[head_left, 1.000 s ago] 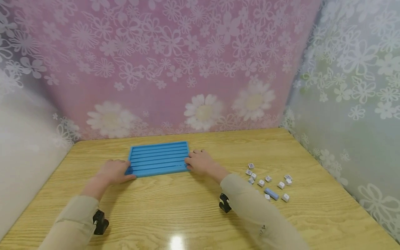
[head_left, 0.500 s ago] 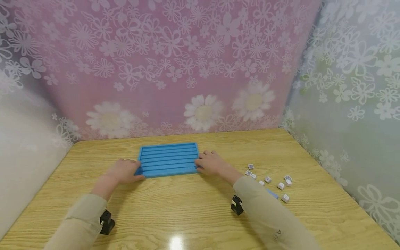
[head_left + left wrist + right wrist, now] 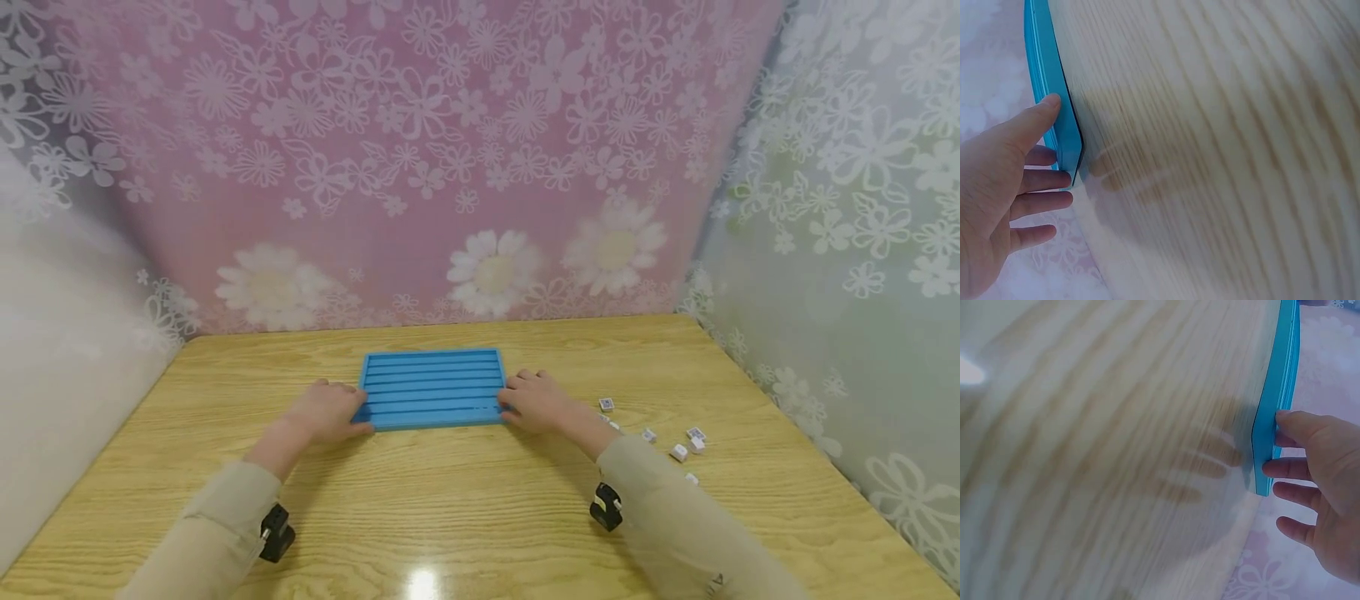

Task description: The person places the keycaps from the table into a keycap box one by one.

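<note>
A blue tray [image 3: 431, 387] with long grooves lies flat on the wooden table [image 3: 450, 500], near the back wall. My left hand [image 3: 326, 411] holds its near left corner. In the left wrist view the thumb [image 3: 1038, 115] lies on the tray's [image 3: 1054, 81] front edge and the fingers reach round its left end. My right hand [image 3: 536, 402] holds the near right corner the same way. In the right wrist view its thumb and forefinger [image 3: 1282, 469] touch the tray's [image 3: 1279, 394] edge.
Several small white tiles [image 3: 678, 452] lie scattered on the table right of my right forearm, one [image 3: 606, 404] close to the wrist. Flowered screens stand behind [image 3: 450, 167] and on the right [image 3: 847, 250] of the table.
Both hands have slid the blue tray to the right across the table, closer to the scattered tiles. My right forearm now hides some tiles and a blue bar seen earlier.
</note>
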{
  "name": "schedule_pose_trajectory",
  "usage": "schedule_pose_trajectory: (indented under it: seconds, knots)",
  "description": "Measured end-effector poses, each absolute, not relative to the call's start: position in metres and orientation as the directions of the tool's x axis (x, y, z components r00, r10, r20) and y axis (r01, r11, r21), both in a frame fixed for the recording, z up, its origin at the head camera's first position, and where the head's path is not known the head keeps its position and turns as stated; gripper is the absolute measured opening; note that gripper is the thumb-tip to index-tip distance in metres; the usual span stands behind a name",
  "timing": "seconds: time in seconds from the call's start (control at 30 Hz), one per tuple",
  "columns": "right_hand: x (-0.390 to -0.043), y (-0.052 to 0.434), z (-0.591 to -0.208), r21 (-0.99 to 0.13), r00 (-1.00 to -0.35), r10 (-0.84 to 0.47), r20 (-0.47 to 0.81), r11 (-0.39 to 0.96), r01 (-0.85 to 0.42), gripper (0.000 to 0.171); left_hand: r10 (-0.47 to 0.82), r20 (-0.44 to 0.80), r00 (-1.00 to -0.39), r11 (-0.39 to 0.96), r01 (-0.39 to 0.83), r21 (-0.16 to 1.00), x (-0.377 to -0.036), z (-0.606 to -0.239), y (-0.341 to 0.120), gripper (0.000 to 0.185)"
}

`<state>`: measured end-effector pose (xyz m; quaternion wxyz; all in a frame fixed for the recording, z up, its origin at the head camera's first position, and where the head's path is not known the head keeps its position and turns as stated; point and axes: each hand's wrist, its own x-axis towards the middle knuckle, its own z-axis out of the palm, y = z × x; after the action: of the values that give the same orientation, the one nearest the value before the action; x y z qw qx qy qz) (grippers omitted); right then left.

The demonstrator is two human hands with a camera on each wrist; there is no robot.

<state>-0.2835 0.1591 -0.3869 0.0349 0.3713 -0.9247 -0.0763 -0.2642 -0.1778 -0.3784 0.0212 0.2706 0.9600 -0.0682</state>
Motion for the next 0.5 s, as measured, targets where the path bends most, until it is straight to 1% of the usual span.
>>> schedule_pose_trajectory:
  seconds: [0.1,0.3,0.5]
  knots:
    - [-0.281,0.165,-0.388,0.163,-0.722,-0.692,0.015,0.714,-0.681,0.013,0.530,-0.078,-0.844,0.836,0.536,-0.117,-0.264,-0.378,-0.172,0.047]
    - [-0.277,0.176,-0.391,0.152,-0.723,-0.690,0.029,0.718,-0.680,0.014,0.543,-0.091,-0.835,0.824,0.550,-0.135,-0.263,-0.380,-0.165,0.053]
    - [-0.272,0.187,-0.392,0.141,-0.704,-0.707,0.066,0.705,-0.695,0.013,0.556,-0.091,-0.826,0.813,0.563,-0.151,-0.261,-0.380,-0.158,0.055]
